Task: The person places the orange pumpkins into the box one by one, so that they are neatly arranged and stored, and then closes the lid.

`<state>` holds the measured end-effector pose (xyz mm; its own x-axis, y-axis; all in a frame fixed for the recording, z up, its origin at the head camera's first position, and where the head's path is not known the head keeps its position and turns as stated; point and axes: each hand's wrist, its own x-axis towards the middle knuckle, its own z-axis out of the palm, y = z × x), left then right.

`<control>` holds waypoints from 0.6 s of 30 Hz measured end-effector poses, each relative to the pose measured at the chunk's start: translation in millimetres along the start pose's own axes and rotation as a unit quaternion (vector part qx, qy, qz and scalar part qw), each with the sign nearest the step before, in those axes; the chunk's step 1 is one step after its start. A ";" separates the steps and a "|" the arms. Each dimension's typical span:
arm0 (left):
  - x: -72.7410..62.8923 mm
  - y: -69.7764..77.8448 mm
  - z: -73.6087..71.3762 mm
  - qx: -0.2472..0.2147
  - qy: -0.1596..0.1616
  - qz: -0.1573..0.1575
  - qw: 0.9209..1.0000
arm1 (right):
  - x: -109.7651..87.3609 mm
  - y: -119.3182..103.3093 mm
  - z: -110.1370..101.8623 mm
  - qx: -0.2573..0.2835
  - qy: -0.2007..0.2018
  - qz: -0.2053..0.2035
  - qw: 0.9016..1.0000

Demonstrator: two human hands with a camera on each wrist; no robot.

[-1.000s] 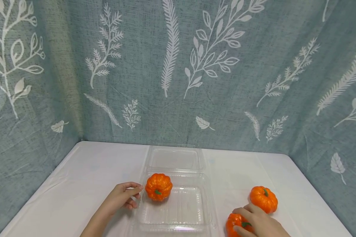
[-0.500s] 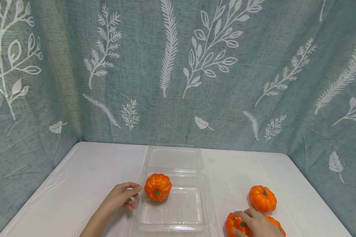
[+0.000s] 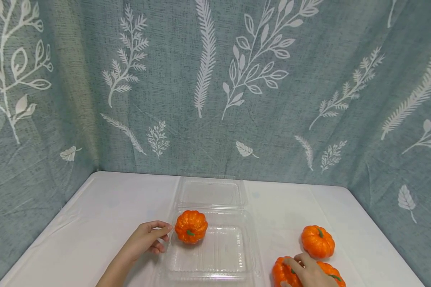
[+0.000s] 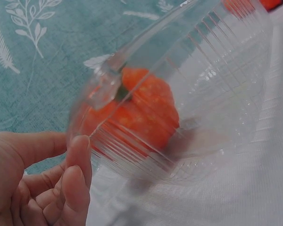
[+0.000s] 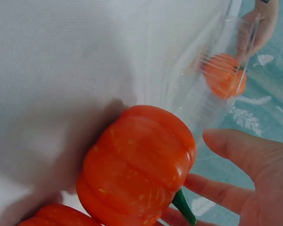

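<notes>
In the head view, a clear plastic clamshell container (image 3: 219,255) lies with its lid folded back. One orange toy pumpkin (image 3: 191,227) with a green stem sits in its far left corner. My left hand (image 3: 147,239) pinches the container's left rim between thumb and fingers, as the left wrist view shows up close. At the lower right, my right hand (image 3: 310,273) reaches over a second pumpkin (image 3: 283,273). In the right wrist view, the fingers touch or pass behind this pumpkin (image 5: 137,165) near its stem, while the thumb (image 5: 221,141) stands apart from it.
Another pumpkin (image 3: 317,242) rests on the white table (image 3: 129,191) beyond my right hand. A further pumpkin (image 3: 333,274) is partly hidden behind that hand. The lid (image 3: 212,193) extends toward the blue-green leaf-patterned curtain (image 3: 215,139) enclosing the back and sides.
My right hand has shifted slightly over the nearest pumpkin, and the pumpkin behind it has come into sight. The left hand keeps its hold on the container rim.
</notes>
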<state>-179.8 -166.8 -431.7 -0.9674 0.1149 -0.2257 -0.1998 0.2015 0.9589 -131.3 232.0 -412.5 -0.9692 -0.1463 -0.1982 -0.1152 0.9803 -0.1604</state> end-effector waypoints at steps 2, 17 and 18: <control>-0.1 0.7 -0.2 -0.001 0.000 -0.002 1.000 | 0.5 1.0 0.6 0.001 -0.010 -0.003 1.000; -2.0 -0.5 -2.6 0.005 -0.013 -0.005 1.000 | 3.0 4.2 2.9 0.001 0.005 -0.009 1.000; -2.3 -0.4 -3.1 0.005 -0.016 -0.005 1.000 | 3.3 4.4 2.8 0.001 0.005 -0.007 1.000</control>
<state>-178.0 -170.1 -431.0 -0.9599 0.1437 -0.2406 -0.2074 0.2128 0.9548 -134.4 235.5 -416.6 -0.9696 -0.1594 -0.1858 -0.1290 0.9777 -0.1657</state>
